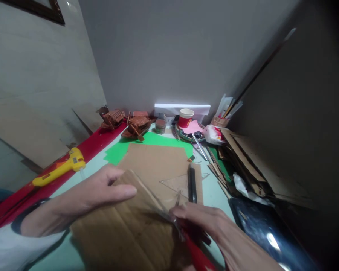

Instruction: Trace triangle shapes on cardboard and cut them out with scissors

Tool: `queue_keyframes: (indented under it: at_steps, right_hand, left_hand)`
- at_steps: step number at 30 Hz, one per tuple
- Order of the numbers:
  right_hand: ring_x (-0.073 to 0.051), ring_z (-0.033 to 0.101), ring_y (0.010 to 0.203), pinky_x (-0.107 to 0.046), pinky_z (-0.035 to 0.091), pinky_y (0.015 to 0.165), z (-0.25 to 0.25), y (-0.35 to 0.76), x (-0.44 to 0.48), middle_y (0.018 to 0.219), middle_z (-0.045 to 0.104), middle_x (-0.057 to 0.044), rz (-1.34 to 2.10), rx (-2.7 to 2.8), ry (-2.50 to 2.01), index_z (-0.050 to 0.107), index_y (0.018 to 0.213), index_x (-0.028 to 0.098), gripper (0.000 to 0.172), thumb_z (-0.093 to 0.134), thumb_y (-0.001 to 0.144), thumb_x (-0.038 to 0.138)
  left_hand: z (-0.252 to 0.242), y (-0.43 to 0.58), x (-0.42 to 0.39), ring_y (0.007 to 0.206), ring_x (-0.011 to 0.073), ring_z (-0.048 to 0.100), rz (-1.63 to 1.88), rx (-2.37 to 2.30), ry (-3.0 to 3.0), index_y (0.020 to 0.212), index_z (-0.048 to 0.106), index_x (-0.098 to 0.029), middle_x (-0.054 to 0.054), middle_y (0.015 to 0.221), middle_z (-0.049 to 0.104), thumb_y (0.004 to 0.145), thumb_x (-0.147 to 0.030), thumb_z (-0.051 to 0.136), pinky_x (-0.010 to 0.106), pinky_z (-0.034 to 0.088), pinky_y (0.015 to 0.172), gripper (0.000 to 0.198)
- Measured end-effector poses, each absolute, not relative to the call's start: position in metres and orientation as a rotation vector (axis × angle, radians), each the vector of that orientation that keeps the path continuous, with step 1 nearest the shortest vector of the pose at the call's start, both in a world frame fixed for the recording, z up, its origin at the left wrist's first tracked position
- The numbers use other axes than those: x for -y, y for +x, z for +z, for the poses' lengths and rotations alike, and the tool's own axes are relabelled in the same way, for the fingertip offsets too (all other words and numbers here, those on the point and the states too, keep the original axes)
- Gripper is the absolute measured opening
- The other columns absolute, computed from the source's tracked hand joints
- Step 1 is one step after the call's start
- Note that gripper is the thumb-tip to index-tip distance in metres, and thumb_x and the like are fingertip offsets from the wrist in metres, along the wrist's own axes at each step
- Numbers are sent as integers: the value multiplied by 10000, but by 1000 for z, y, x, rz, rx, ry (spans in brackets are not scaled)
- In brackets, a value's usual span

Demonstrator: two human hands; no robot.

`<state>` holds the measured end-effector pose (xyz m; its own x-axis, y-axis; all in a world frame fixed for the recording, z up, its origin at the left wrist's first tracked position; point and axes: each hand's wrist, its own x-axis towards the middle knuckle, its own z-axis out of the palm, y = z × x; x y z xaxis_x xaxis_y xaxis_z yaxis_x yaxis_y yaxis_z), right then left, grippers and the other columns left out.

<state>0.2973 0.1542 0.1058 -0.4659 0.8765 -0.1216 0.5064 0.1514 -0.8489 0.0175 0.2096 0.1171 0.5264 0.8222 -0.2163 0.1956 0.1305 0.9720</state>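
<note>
My left hand [109,186] grips the upper left edge of a brown cardboard piece [124,229], thumb on top. At its right edge, my right hand [203,222] is closed on a red-handled tool [196,250], with a metal part against the cardboard; blur hides its exact shape. Beyond them lies a flat cardboard sheet [155,158] on green paper [113,153]. A clear set square [173,183] and a black cutter [192,184] rest near the sheet's right side.
A yellow glue gun [60,169] lies at the left on red cloth. Brown model boats [137,126], a jar [160,126] and a red cup [185,118] stand at the back. Cardboard scraps [245,162] and a dark glossy object [268,233] are at the right.
</note>
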Motion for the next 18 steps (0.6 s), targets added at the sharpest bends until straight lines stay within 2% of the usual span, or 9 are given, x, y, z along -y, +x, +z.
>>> queue_keyframes:
  at_steps: [2,5,7,12,16,18]
  right_hand:
    - [-252,747,917,-298,558,820,107,291,-155,958,800,-27,1268,2037,-1233,822,980,318,254,798,807,503]
    - [-241,734,825,-303,540,738,104,286,-155,898,784,-47,1231,2012,-1147,828,955,307,464,717,828,739]
    - [-240,728,807,-305,533,713,99,285,-154,875,776,-51,1196,2005,-1129,830,977,307,514,687,831,779]
    - [-219,700,741,-294,514,684,88,282,-153,801,763,-41,1134,2019,-1100,794,895,280,436,694,817,698]
    - [-204,693,716,-275,525,694,95,284,-150,784,758,-25,1073,2065,-1111,785,923,274,218,750,828,467]
    - [-193,709,738,-264,536,729,99,286,-145,811,764,-8,1053,2092,-1180,778,943,277,141,787,822,349]
  left_hand:
    - [114,18,-209,800,166,664,549,-940,1402,853,823,-250,-61,772,743,816,-388,775,228,534,768,151]
    - [112,21,-205,769,106,606,498,-933,1424,824,837,-282,-114,798,743,838,-307,753,152,470,724,89]
    - [111,22,-203,807,98,609,482,-937,1449,889,847,-300,-128,877,772,863,-287,730,137,447,716,121]
    - [109,20,-201,916,132,677,447,-922,1475,1103,832,-348,-116,977,807,921,-360,713,156,472,765,218]
    - [112,23,-201,998,167,701,450,-922,1461,1152,820,-367,-84,1051,815,920,-503,732,182,502,860,283]
    - [114,24,-200,978,171,707,445,-930,1438,1128,828,-365,-67,1005,813,900,-532,747,192,519,866,294]
